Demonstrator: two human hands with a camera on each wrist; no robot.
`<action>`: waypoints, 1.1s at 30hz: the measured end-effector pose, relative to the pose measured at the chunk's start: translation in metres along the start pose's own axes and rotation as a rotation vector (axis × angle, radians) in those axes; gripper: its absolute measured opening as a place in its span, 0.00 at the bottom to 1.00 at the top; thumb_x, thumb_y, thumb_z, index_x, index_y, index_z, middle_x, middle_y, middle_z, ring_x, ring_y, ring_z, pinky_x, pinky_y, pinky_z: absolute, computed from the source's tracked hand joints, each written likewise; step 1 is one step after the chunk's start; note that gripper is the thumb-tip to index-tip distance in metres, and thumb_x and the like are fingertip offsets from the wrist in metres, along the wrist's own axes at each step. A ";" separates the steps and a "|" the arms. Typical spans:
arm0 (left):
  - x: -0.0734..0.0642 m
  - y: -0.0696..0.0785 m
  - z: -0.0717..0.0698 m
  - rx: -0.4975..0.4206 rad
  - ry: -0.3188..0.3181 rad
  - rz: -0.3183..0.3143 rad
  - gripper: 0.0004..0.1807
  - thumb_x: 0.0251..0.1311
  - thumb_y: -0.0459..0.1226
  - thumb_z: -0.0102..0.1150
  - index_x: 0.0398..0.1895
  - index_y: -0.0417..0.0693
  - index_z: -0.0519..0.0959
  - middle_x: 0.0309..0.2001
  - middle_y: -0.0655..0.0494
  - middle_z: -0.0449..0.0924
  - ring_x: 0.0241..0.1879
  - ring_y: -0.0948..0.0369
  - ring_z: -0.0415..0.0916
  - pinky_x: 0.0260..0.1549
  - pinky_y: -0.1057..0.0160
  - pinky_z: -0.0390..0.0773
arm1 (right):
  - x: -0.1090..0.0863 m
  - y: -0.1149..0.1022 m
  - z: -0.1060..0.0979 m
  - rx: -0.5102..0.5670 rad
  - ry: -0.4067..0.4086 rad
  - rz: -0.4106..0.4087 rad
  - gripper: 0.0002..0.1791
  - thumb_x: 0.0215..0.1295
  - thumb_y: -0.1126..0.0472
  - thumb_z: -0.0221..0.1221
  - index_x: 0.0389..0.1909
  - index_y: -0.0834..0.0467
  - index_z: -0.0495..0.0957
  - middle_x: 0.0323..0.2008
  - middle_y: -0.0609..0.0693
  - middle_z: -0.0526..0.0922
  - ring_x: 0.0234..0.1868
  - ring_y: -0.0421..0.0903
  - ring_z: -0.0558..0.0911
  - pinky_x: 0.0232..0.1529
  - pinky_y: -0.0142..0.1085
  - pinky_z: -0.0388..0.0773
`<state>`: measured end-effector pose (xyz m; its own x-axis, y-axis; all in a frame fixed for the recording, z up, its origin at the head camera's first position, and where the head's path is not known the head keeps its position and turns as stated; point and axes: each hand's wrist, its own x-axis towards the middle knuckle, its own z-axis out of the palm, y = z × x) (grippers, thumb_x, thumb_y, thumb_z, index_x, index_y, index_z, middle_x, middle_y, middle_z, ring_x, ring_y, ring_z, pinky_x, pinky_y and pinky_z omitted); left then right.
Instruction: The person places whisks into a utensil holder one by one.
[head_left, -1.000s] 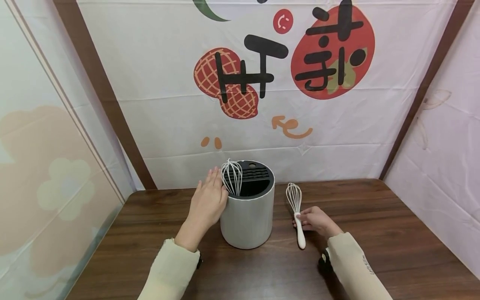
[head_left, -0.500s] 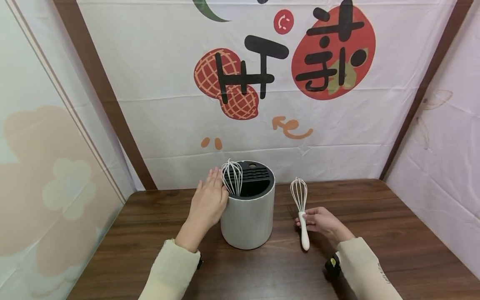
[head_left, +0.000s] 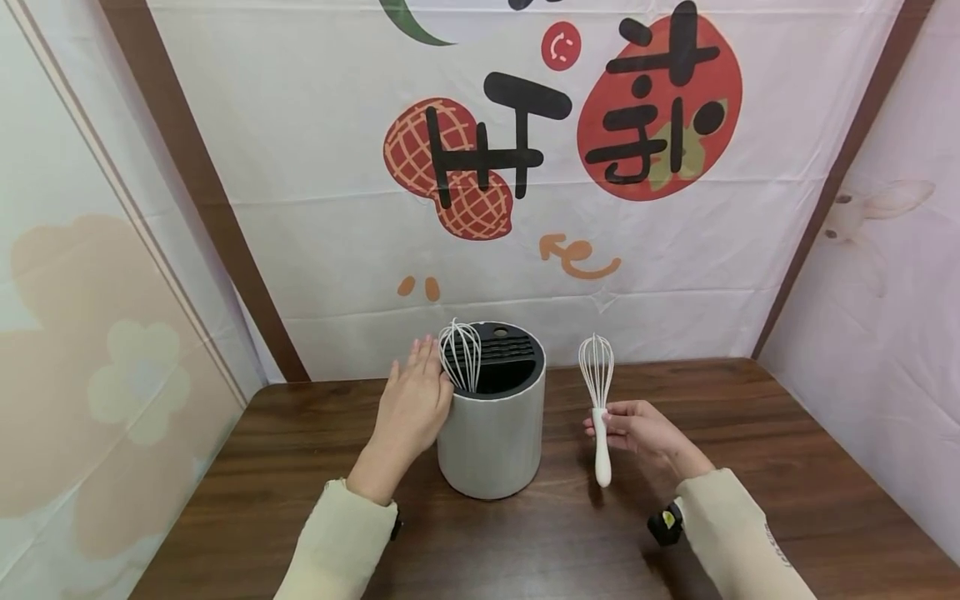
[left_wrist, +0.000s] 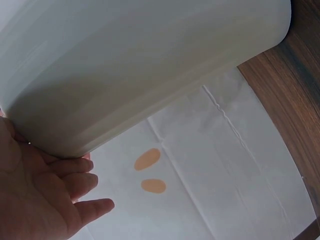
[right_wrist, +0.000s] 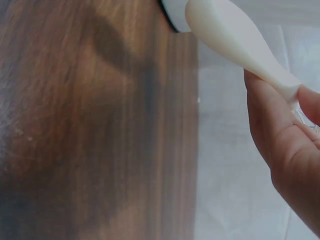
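Note:
A white whisk (head_left: pixel 601 433) is pinched near the top of its handle by my right hand (head_left: pixel 641 432), wires up and handle end down. It hangs above the table to the right of a white round utensil holder (head_left: pixel 491 454) with a black slotted top. In the right wrist view the thumb and fingers grip the neck of the whisk handle (right_wrist: pixel 235 37). My left hand (head_left: pixel 411 404) rests against the holder's left side near the rim, fingers fairly straight; the left wrist view shows this hand (left_wrist: pixel 50 195) beside the holder wall (left_wrist: pixel 150 65). A second whisk (head_left: pixel 461 357) stands in the holder, its handle hidden inside.
The holder stands on a dark wooden table (head_left: pixel 300 467). Behind it hangs a white printed cloth (head_left: pixel 337 250), close to the table's back edge. A black wrist device (head_left: pixel 665 525) sits at the right cuff.
My right hand has lifted the whisk off the table, first shifting a little right, then up. The left hand stays against the holder, and the view has shifted slightly.

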<state>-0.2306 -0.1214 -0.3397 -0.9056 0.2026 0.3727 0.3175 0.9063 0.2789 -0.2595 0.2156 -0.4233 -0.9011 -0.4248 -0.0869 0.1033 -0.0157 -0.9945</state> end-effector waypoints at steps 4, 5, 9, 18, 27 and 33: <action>0.000 0.001 -0.001 0.002 0.006 0.003 0.29 0.70 0.40 0.33 0.69 0.31 0.56 0.70 0.39 0.54 0.70 0.47 0.48 0.65 0.41 0.50 | -0.002 -0.011 0.003 0.021 -0.007 -0.023 0.21 0.71 0.71 0.43 0.57 0.84 0.59 0.47 0.64 0.79 0.46 0.44 0.81 0.52 0.41 0.75; -0.001 0.001 -0.001 0.001 0.005 0.002 0.29 0.70 0.40 0.32 0.69 0.31 0.56 0.70 0.39 0.54 0.70 0.47 0.48 0.65 0.41 0.50 | -0.003 -0.014 0.004 0.023 -0.010 -0.029 0.21 0.71 0.71 0.43 0.57 0.84 0.59 0.46 0.63 0.80 0.46 0.44 0.81 0.53 0.42 0.75; -0.003 0.001 -0.001 -0.006 -0.011 -0.008 0.29 0.70 0.40 0.32 0.69 0.31 0.55 0.70 0.40 0.53 0.71 0.48 0.47 0.65 0.41 0.49 | -0.005 -0.022 0.006 0.026 -0.020 -0.042 0.20 0.71 0.72 0.42 0.57 0.84 0.60 0.44 0.59 0.81 0.47 0.46 0.81 0.55 0.45 0.72; -0.003 0.003 -0.002 -0.013 -0.001 -0.006 0.29 0.70 0.40 0.32 0.69 0.31 0.56 0.70 0.40 0.53 0.71 0.48 0.48 0.65 0.41 0.48 | -0.006 -0.041 0.012 0.002 -0.004 -0.058 0.20 0.71 0.71 0.43 0.58 0.83 0.60 0.44 0.57 0.81 0.50 0.49 0.80 0.53 0.40 0.75; -0.001 -0.002 -0.003 -0.004 0.008 -0.004 0.29 0.69 0.40 0.33 0.69 0.31 0.57 0.70 0.39 0.55 0.70 0.47 0.49 0.64 0.40 0.50 | 0.001 -0.055 0.018 -0.013 -0.006 -0.093 0.20 0.71 0.71 0.43 0.57 0.83 0.61 0.50 0.66 0.77 0.51 0.51 0.80 0.58 0.49 0.68; 0.003 -0.002 -0.003 -0.024 -0.016 -0.005 0.29 0.70 0.40 0.32 0.69 0.32 0.56 0.70 0.40 0.54 0.71 0.48 0.48 0.65 0.40 0.49 | 0.001 -0.065 0.021 -0.008 0.011 -0.093 0.20 0.71 0.71 0.44 0.57 0.83 0.61 0.49 0.64 0.78 0.49 0.48 0.81 0.53 0.41 0.75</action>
<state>-0.2329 -0.1235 -0.3367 -0.9114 0.2040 0.3573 0.3193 0.8984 0.3016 -0.2586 0.1970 -0.3577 -0.9110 -0.4123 0.0053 0.0157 -0.0476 -0.9987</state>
